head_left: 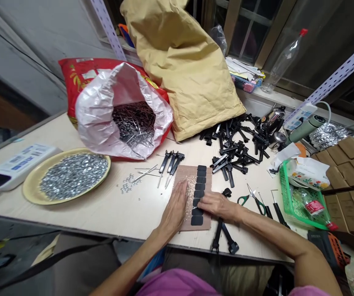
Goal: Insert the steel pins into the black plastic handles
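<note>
A brown board lies at the table's front edge, with a column of black rounded squares down its right part. Small pale specks are scattered across its middle. My left hand rests flat along the board's left side, fingers stretched out. From the right, my right hand reaches over the black squares with its fingers bent together. A thin light tip shows by those fingers, but what they grip is mostly hidden. Black-handled parts lie just below my right hand.
Left stand a plate of metal washers and an open sack of metal rods. A paper sack leans behind. Black plastic parts are heaped back right, near scissors, a green basket and cardboard boxes.
</note>
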Action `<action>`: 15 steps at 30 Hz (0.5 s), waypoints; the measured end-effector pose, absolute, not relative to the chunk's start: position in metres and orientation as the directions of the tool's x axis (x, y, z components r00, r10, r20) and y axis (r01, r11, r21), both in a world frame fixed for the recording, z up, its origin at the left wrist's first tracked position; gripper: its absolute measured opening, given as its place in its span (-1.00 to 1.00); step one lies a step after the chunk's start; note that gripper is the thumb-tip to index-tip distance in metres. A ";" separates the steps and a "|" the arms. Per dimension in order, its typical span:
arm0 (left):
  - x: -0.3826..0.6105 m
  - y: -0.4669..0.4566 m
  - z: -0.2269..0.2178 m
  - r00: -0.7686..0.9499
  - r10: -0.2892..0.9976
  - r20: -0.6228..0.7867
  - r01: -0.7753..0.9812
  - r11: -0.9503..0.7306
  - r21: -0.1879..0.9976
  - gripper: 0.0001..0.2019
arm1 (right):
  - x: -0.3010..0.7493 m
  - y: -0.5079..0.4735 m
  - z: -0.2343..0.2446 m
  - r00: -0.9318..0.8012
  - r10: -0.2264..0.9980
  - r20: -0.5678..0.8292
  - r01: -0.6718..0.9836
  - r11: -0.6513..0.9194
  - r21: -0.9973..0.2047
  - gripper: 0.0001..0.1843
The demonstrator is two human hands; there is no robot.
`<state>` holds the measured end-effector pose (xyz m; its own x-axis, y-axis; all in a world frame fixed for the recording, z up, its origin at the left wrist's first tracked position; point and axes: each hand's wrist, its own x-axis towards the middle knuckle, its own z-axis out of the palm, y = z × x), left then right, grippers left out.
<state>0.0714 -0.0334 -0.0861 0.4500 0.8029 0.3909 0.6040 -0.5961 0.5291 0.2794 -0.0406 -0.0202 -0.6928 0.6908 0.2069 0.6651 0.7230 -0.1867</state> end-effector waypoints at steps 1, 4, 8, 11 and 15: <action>0.071 -0.034 -0.086 0.452 0.801 0.393 0.604 -0.599 0.525 -0.45 | 0.280 -0.042 -0.021 -0.694 0.689 0.208 0.662 0.725 -0.192 -0.71; 0.071 -0.034 -0.085 0.455 0.802 0.387 0.604 -0.597 0.528 -0.45 | 0.286 -0.035 -0.018 -0.529 0.810 0.253 0.783 0.581 -0.224 -0.64; 0.070 -0.034 -0.083 0.467 0.801 0.374 0.600 -0.598 0.532 -0.45 | 0.289 -0.031 -0.010 -0.633 0.739 0.230 0.699 0.674 -0.242 -0.63; 0.069 -0.034 -0.083 0.484 0.793 0.371 0.596 -0.609 0.523 -0.44 | 0.284 -0.042 -0.008 -0.735 0.646 0.206 0.603 0.761 -0.237 -0.64; 0.068 -0.034 -0.083 0.497 0.790 0.358 0.598 -0.611 0.518 -0.42 | 0.280 -0.049 -0.008 -0.723 0.652 0.228 0.610 0.758 -0.232 -0.61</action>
